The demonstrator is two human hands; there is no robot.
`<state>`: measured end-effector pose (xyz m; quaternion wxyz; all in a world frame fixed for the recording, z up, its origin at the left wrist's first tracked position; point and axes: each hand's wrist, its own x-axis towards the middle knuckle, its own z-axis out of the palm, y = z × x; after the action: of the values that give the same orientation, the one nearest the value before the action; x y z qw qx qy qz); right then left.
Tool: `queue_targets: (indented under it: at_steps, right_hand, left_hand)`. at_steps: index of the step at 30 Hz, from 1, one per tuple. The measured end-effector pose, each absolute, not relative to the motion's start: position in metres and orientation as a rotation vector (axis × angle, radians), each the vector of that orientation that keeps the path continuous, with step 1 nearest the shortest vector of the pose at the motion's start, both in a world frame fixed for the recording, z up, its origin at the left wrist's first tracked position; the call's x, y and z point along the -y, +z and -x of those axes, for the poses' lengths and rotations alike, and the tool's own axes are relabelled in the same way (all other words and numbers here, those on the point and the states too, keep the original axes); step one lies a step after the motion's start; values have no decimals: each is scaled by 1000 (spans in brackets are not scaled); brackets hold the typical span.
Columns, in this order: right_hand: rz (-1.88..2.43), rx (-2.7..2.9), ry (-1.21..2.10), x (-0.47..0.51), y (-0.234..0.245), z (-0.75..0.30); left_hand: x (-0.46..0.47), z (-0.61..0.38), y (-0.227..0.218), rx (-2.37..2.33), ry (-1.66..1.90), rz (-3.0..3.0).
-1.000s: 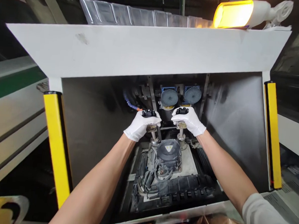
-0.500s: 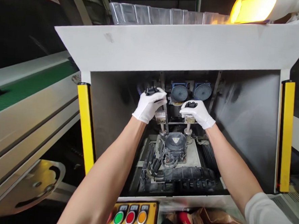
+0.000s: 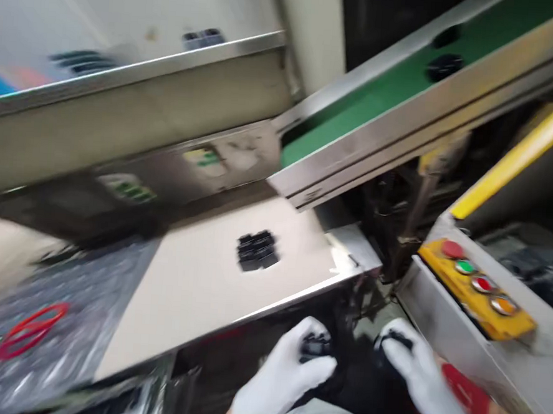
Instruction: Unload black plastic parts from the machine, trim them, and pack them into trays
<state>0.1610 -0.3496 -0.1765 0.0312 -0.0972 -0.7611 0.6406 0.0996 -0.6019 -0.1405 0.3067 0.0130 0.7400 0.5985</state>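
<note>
My left hand [image 3: 285, 376], in a white glove, is low in the view below the edge of a steel table [image 3: 197, 283], closed on a small black part [image 3: 315, 345]. To its right, my gloved right hand [image 3: 412, 365] is closed on another small black part [image 3: 392, 342]. Both hands are blurred by motion. A stack of similar black parts [image 3: 257, 251] lies on the table, up and left of my hands.
A green conveyor belt [image 3: 396, 89] with two black parts runs at the upper right. A yellow button panel [image 3: 477, 288] with red, green and orange buttons sits at right. Red scissors [image 3: 28, 329] lie on shiny plastic at lower left.
My view has swung left, away from the machine's open chamber. Both hands have pulled back out of the machine and dropped low, each carrying its black part.
</note>
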Motion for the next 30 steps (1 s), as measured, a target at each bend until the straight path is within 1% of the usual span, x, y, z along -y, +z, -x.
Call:
queue_targets:
  at_steps: [2, 3, 5, 6, 8, 9, 12, 14, 15, 18, 21, 23, 26, 28, 30]
  right_hand:
    - [97, 2497, 2214, 436, -210, -151]
    - [-54, 2579, 2255, 474, -215, -142]
    - [-345, 2690, 2183, 542, -206, -113]
    - [-490, 2716, 2085, 571, -194, -92]
    - [-828, 2717, 1787, 626, -168, -38]
    - [-933, 2718, 1547, 652, -155, -8]
    - [-1069, 2884, 816, 721, -132, 77]
    - [-1129, 3005, 518, 753, -127, 116]
    - [-1152, 3040, 442, 761, -126, 128]
    - [-1174, 3007, 417, 749, -124, 131]
    - [-1130, 2785, 539, 691, -119, 102]
    - [-982, 2682, 544, 647, -119, 79]
    - [-686, 2718, 311, 601, -128, 53]
    - [-606, 2772, 163, 586, -139, 43]
    - [-598, 2810, 154, 579, -153, 34]
  left_hand:
    - [704, -123, -156, -2299, 1498, 203]
    - [750, -128, -156, -2433, 1461, 270]
    - [828, -119, -149, -2647, 1420, 306]
    - [860, -105, -144, -2729, 1412, 275]
    - [905, -59, -139, -2863, 1390, 172]
    - [921, -32, -138, -2913, 1369, 119]
    - [950, 52, -146, -2922, 1330, -15]
    - [965, 91, -153, -2879, 1346, -51]
    - [972, 103, -156, -2852, 1350, -60]
    - [983, 106, -160, -2824, 1279, -115]
    - [962, 82, -156, -3117, 1074, -273]
    - [926, 66, -153, -3338, 922, -478]
    - [856, 53, -151, -3373, 634, -833]
    - [815, 52, -154, -3298, 459, -1001]
    - [789, 52, -161, -3250, 417, -1055]
